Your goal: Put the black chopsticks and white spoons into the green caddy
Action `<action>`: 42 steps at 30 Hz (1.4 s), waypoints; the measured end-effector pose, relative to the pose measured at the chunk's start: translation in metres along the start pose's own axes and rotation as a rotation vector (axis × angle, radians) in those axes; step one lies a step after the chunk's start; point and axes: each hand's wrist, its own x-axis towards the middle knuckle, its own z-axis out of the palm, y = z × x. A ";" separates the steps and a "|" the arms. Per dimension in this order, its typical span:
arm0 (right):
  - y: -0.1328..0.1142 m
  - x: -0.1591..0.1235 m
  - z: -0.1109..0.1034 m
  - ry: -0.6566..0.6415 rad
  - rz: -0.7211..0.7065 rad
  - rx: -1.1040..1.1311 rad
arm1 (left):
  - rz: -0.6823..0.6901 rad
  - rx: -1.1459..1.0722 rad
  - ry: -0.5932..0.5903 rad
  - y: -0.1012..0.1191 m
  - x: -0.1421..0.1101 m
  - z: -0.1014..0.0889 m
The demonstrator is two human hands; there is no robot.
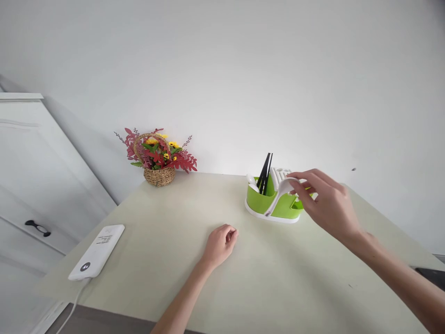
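Note:
Between the thumb and fingers of my right hand [323, 199] is a white soup spoon [277, 198], pinched at its bowl end with the handle slanting down to the left. It hangs in front of a green utensil caddy [257, 200] on a white base. Black chopsticks [264, 174] lean in the caddy's left part, beside other white spoons [252, 182]. A white slotted piece [276, 176] stands at its back, partly covered by the spoon and my hand. My left hand [220, 244] rests on the table with its fingers curled in, apart from the caddy, and nothing shows in it.
A wicker basket [159, 177] of red and yellow flowers stands by the wall at the back left. On the table's [167, 246] left side lies a white power bank [98, 250] with a cable. A dark object [431, 277] is at the right edge; a white cabinet [38, 176] stands left.

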 end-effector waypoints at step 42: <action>0.046 -0.001 0.078 -0.046 -0.490 -0.346 | 0.000 -0.004 -0.023 -0.001 0.000 0.002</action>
